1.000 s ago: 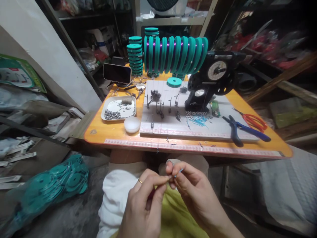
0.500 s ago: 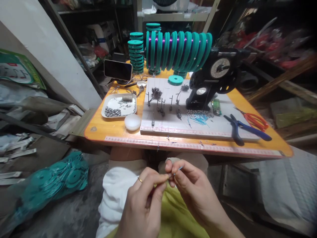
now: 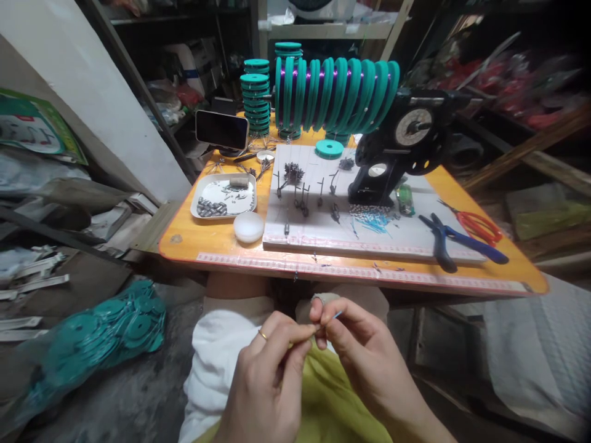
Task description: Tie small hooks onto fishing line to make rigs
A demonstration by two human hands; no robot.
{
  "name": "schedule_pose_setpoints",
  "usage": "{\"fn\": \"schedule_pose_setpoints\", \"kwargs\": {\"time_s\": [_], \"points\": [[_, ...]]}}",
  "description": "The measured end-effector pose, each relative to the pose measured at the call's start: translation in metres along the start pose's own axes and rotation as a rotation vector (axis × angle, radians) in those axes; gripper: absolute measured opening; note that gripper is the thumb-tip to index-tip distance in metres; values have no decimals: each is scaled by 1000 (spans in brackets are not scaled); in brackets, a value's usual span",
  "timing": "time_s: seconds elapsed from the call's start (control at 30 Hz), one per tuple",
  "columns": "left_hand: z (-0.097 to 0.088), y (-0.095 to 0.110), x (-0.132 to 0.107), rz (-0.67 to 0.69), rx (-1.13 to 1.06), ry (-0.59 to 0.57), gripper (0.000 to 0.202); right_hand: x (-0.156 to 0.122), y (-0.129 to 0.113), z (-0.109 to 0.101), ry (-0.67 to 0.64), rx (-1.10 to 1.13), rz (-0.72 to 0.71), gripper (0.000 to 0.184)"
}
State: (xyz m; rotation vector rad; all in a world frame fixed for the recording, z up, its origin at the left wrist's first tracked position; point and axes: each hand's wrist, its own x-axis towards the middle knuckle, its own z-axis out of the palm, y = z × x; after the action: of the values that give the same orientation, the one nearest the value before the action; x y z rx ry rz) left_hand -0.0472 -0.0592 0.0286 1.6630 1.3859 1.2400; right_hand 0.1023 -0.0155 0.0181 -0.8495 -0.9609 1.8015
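Observation:
Above my lap, in front of the table edge, my two hands meet fingertip to fingertip. Thumb and forefinger of my left hand (image 3: 270, 369) are pinched together, and what lies between them is too small to make out. My right hand (image 3: 362, 344) is closed on a thin blue strip (image 3: 338, 314), whose end sticks out past the thumb and forefinger. Similar blue strips (image 3: 376, 223) lie in a loose pile on the white board (image 3: 318, 231), next to small silvery pieces.
A winding machine (image 3: 376, 172) carries a row of green spools (image 3: 339, 92). To the left are a white tray (image 3: 197, 195) of metal weights, a white bowl (image 3: 248, 227) and a phone (image 3: 222, 130). Blue-handled pliers (image 3: 473, 243) and red-handled cutters (image 3: 480, 226) lie at right.
Both hands keep almost the same place and pinch. Less of the blue strip shows beyond my right fingers. The whole view has shifted very slightly.

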Motion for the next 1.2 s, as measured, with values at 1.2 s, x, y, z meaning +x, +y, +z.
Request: {"fn": "schedule_pose_setpoints", "kwargs": {"time_s": [1.2], "points": [[-122,-89,111,241,750,305,25,1,22,-33,287,-158,-124,9]]}}
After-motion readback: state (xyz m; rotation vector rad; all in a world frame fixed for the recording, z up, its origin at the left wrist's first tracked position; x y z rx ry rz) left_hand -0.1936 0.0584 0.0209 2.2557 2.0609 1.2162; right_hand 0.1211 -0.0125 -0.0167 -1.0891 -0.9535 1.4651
